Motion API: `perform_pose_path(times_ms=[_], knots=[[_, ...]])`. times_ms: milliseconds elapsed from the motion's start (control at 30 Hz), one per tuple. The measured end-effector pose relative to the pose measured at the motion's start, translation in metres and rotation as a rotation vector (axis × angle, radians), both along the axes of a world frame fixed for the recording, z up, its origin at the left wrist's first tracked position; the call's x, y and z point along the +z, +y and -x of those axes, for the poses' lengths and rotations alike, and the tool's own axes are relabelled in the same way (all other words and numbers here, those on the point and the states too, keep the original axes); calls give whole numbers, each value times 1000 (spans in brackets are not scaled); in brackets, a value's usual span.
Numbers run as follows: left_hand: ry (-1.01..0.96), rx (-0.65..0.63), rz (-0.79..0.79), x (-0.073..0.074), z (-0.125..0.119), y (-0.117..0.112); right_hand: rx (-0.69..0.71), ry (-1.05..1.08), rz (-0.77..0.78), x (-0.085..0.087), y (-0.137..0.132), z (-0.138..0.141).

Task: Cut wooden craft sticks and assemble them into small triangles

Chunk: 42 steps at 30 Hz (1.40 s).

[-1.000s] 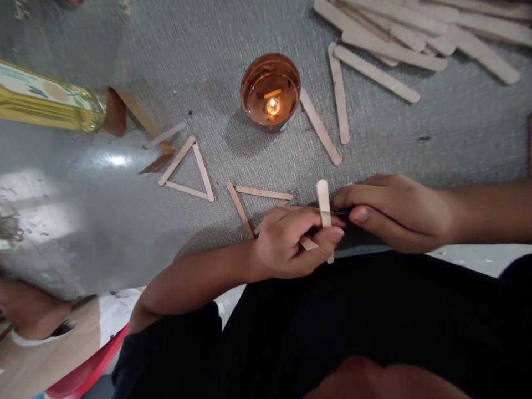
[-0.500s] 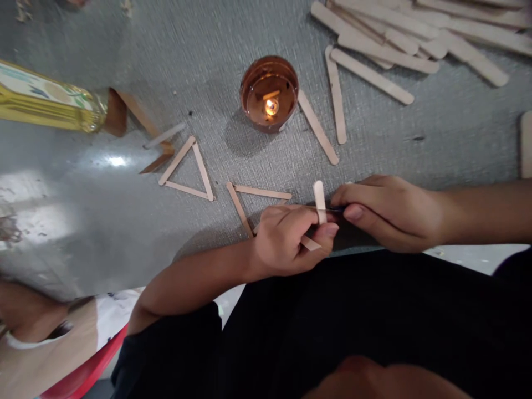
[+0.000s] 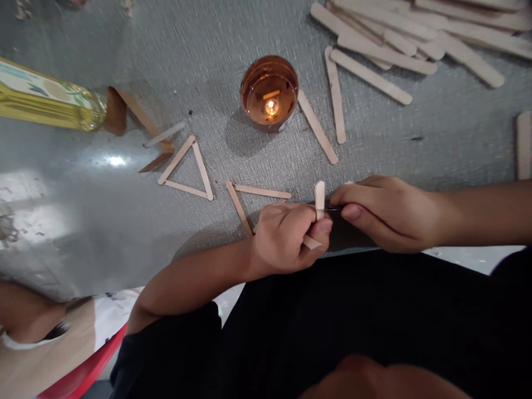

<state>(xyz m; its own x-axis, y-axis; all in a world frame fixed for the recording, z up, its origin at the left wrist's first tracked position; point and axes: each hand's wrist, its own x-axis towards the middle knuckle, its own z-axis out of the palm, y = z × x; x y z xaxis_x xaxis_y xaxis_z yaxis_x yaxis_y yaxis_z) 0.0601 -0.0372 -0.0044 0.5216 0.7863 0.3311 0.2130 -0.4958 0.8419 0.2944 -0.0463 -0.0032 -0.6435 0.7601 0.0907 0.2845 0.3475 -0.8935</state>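
Observation:
My left hand (image 3: 291,238) is closed around a craft stick (image 3: 320,194), whose rounded end points up past the thumb. Another flat strip of wood (image 3: 311,242) pokes out below the fingers. In my closed right hand (image 3: 386,213) is a knife (image 3: 333,208); its thin blade meets the upright stick, and most of its handle is hidden in the fist. Just beyond my left wrist lies a partly covered frame of joined sticks (image 3: 239,208). A finished-looking triangle of sticks (image 3: 201,169) rests farther left.
A brown bowl (image 3: 269,64) holds a small lit flame. Loose sticks (image 3: 318,127) lie beside it, with a pile of wider sticks (image 3: 386,52) at the upper right. On the left are a bottle of yellow liquid (image 3: 50,105), a white glue stick (image 3: 164,134) and another person's arm (image 3: 29,310).
My left hand has shifted very slightly, and the upright stick shows less length above the thumb. More of the knife shows between the hands. The other things stay put.

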Motion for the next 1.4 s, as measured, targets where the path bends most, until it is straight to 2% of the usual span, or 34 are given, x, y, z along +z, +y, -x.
perform_pose_path(times_ms=[200, 367, 533, 667, 833, 1133, 1333, 1400], knots=[[117, 59, -120, 3, -2, -5, -42, -100, -145, -2, -5, 2], [158, 111, -117, 9, -3, -11, -71, -180, -204, -2, -10, 5], [107, 62, 3, 13, -3, -15, -106, -182, -254, -6, -17, 5], [44, 34, 56, 15, -3, -15, -74, -198, -288, -5, -17, 4], [50, 6, -2, 11, -3, -15, -75, -172, -349, -4, -14, 4], [10, -68, -123, 1, -2, -13, -19, -161, -337, -3, -15, 2], [46, -67, -145, 0, -1, -7, -92, -177, -339, -8, -20, 3], [41, -83, -95, 3, -1, -4, -92, -215, -337, -7, -18, 3]])
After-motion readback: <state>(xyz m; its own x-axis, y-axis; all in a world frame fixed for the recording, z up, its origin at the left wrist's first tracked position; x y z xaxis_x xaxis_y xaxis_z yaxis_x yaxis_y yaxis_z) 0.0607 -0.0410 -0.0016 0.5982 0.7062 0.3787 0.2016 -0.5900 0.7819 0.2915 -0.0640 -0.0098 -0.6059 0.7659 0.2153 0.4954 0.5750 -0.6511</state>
